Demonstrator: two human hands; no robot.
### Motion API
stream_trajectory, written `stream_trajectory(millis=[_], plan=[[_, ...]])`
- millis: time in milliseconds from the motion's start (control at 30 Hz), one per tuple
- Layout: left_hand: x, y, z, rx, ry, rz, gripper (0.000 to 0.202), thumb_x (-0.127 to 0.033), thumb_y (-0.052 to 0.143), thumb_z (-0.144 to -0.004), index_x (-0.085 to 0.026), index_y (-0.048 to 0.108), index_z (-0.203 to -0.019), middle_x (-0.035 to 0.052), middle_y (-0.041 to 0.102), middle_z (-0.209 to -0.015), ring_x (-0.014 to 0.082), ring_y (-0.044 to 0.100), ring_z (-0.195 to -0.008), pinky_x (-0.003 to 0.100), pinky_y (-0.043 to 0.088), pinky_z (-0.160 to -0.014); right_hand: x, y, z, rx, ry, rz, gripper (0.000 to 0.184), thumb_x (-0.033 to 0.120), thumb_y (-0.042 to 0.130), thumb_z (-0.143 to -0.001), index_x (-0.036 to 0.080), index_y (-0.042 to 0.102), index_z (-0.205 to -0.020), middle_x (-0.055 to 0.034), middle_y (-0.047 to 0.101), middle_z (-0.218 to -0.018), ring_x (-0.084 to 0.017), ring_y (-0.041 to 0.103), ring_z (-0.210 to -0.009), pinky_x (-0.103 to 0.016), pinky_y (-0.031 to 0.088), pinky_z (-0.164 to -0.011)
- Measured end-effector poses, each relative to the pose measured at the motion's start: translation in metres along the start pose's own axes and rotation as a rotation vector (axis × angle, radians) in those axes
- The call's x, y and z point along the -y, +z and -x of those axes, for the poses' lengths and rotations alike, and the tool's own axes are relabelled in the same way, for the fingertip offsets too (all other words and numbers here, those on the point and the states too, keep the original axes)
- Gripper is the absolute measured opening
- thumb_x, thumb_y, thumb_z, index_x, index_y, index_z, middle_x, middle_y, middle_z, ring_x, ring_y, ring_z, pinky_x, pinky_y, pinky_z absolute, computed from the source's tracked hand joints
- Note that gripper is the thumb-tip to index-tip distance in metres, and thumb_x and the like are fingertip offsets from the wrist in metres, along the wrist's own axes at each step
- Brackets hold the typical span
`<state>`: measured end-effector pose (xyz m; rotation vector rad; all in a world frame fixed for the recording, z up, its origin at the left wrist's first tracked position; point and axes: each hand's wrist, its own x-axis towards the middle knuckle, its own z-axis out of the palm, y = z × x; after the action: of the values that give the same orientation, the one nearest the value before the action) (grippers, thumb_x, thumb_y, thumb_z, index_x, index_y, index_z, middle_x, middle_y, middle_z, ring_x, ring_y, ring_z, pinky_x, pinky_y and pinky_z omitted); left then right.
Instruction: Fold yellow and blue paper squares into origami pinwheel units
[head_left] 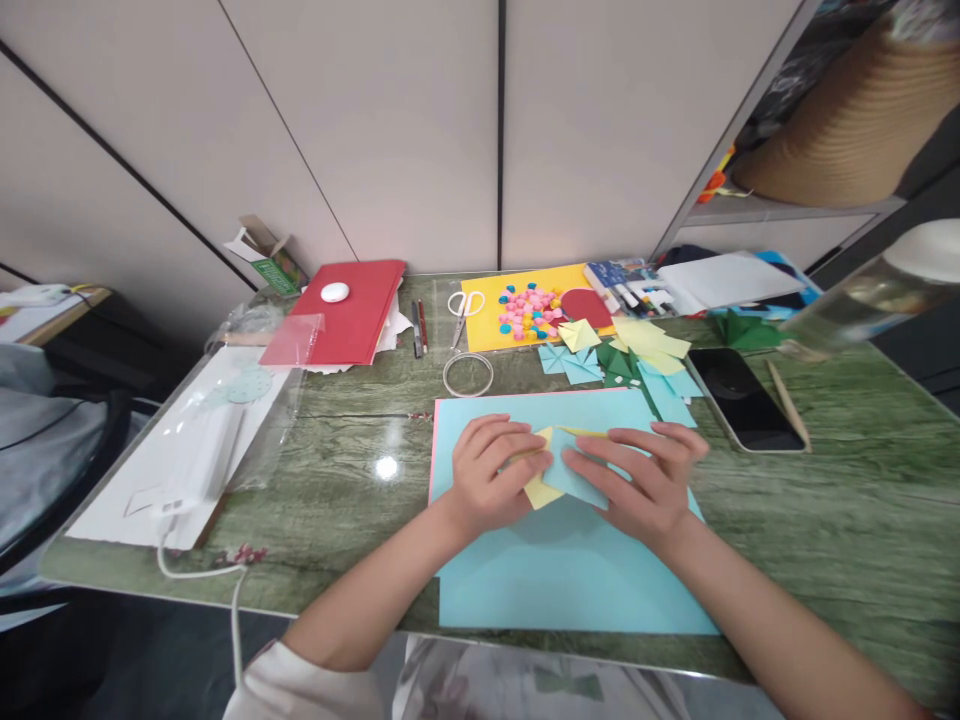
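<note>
Over a light blue paper sheet (570, 590), both my hands meet around small folded paper. My left hand (495, 470) pinches a yellow folded paper piece (541, 490) between thumb and fingers. My right hand (649, 480) grips a light blue folded paper piece (577, 478), which overlaps the yellow one. Whether the two pieces are joined, I cannot tell. Just beyond my hands lie more folded pieces: blue ones (571, 364), yellow ones (651, 342) and dark green ones (616, 364).
A phone (744, 398) and a wooden stick (789, 405) lie at right, near a clear bottle (862, 300). White-handled scissors (466, 303), a metal ring (468, 375) and pink pellets on yellow paper (480, 330) sit at the back. A red folder (352, 320) and a white power strip (199, 460) are left.
</note>
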<state>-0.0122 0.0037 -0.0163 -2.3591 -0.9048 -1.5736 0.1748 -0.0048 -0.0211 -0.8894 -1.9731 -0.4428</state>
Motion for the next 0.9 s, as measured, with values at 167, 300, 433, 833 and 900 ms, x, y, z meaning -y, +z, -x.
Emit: stream_trajectory(millis=[167, 300, 433, 833, 900], plan=[[-0.001, -0.003, -0.001, -0.003, 0.055, -0.006, 0.007, -0.017, 0.059, -0.074, -0.022, 0.058, -0.078, -0.0005, 0.069, -0.078, 0.0138, 0.063, -0.083, 0.035, 0.051, -0.080, 0.000, -0.003, -0.001, 0.023, -0.039, -0.006, 0.022, 0.027, 0.062, -0.076, 0.044, 0.060, -0.089, 0.0125, 0.070, -0.078, -0.013, 0.056, -0.074, -0.037, 0.027, -0.080], [0.000, -0.003, 0.000, -0.001, 0.099, 0.027, 0.006, -0.014, 0.057, -0.076, -0.021, 0.057, -0.075, -0.0004, 0.069, -0.078, 0.0137, 0.063, -0.082, 0.035, 0.053, -0.078, 0.004, -0.008, -0.012, -0.019, -0.161, 0.029, 0.020, 0.016, 0.059, -0.077, 0.035, 0.062, -0.079, 0.0138, 0.071, -0.077, -0.011, 0.056, -0.069, -0.036, 0.029, -0.076], [0.001, -0.003, 0.001, 0.021, 0.097, 0.103, 0.006, -0.014, 0.056, -0.076, -0.019, 0.057, -0.080, 0.0030, 0.069, -0.081, 0.0159, 0.063, -0.085, 0.037, 0.054, -0.078, 0.007, -0.010, -0.019, -0.058, -0.216, 0.034, 0.019, 0.011, 0.058, -0.075, 0.029, 0.063, -0.073, 0.0115, 0.072, -0.075, -0.011, 0.056, -0.068, -0.035, 0.031, -0.072], [0.002, 0.002, 0.006, 0.098, 0.017, 0.015, 0.009, -0.015, 0.049, -0.080, -0.020, 0.056, -0.079, 0.0000, 0.071, -0.081, 0.0114, 0.065, -0.078, 0.036, 0.048, -0.088, 0.002, 0.002, -0.004, 0.033, -0.106, 0.011, 0.027, 0.015, 0.057, -0.078, 0.040, 0.061, -0.087, 0.0131, 0.070, -0.085, -0.011, 0.059, -0.074, -0.036, 0.028, -0.082], [0.004, 0.001, 0.004, 0.069, 0.006, -0.002, 0.005, -0.019, 0.052, -0.079, -0.020, 0.056, -0.076, -0.0002, 0.071, -0.078, 0.0111, 0.065, -0.075, 0.034, 0.049, -0.086, 0.002, 0.007, -0.002, 0.010, 0.034, -0.008, 0.030, 0.020, 0.058, -0.077, 0.041, 0.057, -0.097, 0.0084, 0.069, -0.092, -0.015, 0.059, -0.085, -0.038, 0.029, -0.086]])
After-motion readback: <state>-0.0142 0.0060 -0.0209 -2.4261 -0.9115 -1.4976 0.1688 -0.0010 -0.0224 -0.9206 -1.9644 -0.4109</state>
